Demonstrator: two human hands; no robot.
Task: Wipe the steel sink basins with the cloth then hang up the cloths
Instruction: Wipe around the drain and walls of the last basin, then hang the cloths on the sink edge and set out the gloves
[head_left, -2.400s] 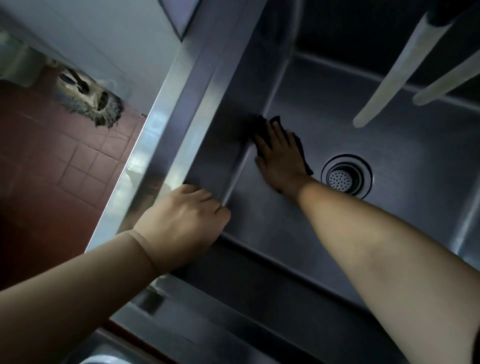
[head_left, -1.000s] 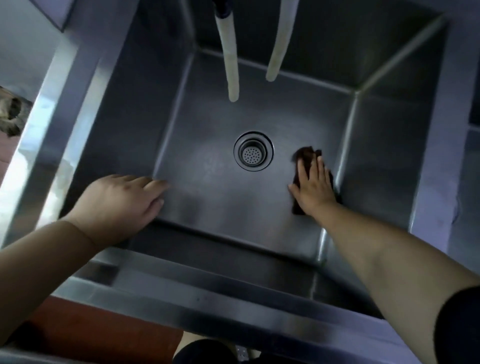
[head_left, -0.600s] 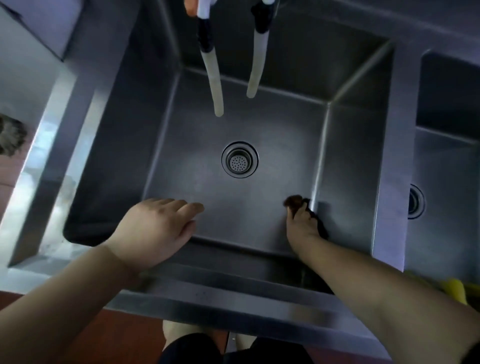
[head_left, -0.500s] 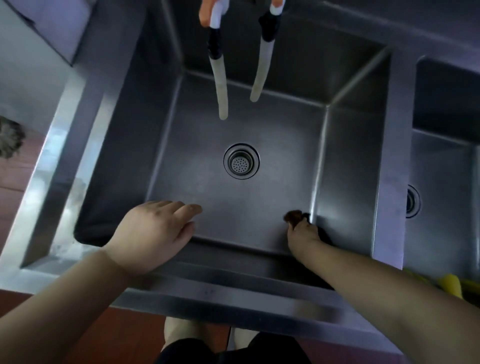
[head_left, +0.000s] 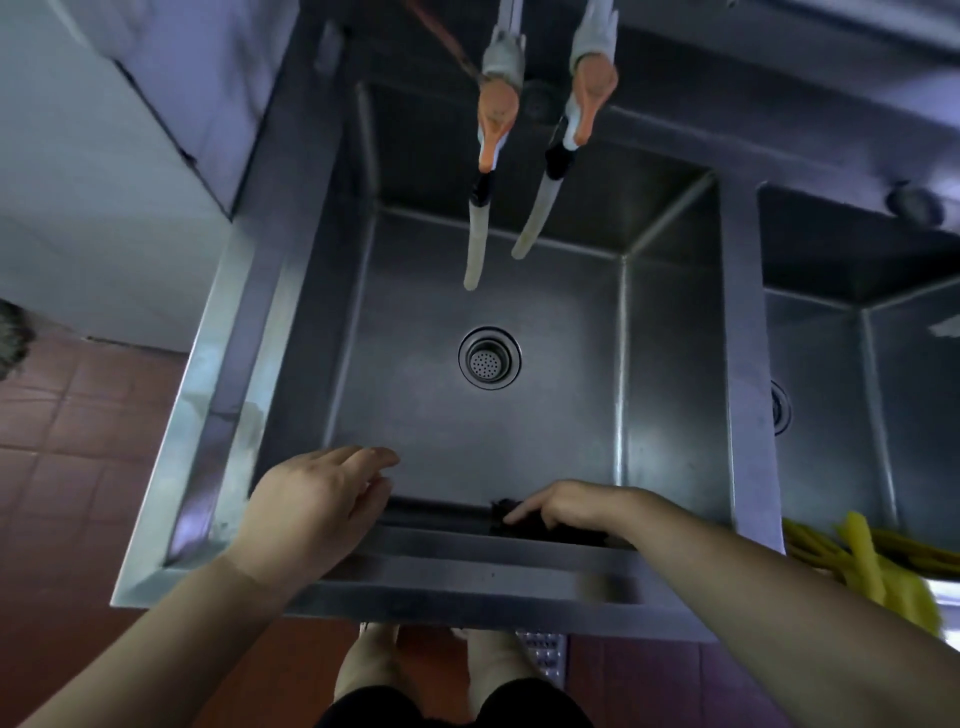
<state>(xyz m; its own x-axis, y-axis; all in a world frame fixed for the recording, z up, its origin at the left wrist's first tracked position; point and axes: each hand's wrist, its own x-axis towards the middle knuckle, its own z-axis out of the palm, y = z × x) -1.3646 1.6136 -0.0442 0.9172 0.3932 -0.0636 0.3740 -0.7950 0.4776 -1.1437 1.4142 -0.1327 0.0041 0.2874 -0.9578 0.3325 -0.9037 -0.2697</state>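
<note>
The right hand (head_left: 566, 503) is pressing a dark crumpled cloth (head_left: 524, 525) against the near wall of the deep square stainless-steel sink basin (head_left: 670, 374), just below the front rim. The cloth is lying directly under and slightly leftward of the fingers (head_left: 522, 512), which are pointing left along the wall. Its long axis is running left to right, parallel to the front rim. The fingers are bent over the cloth and are gripping it against the steel. The right forearm is reaching in from the right, over the rim, with the wrist bent downward. The left hand (head_left: 317, 506) is resting near the front rim at the left, fingers relaxed and extended, holding nothing. The right hand is the nearer one to the cloth. Judged from this layout, a leftward stroke along the near wall is the likely continuation.
</note>
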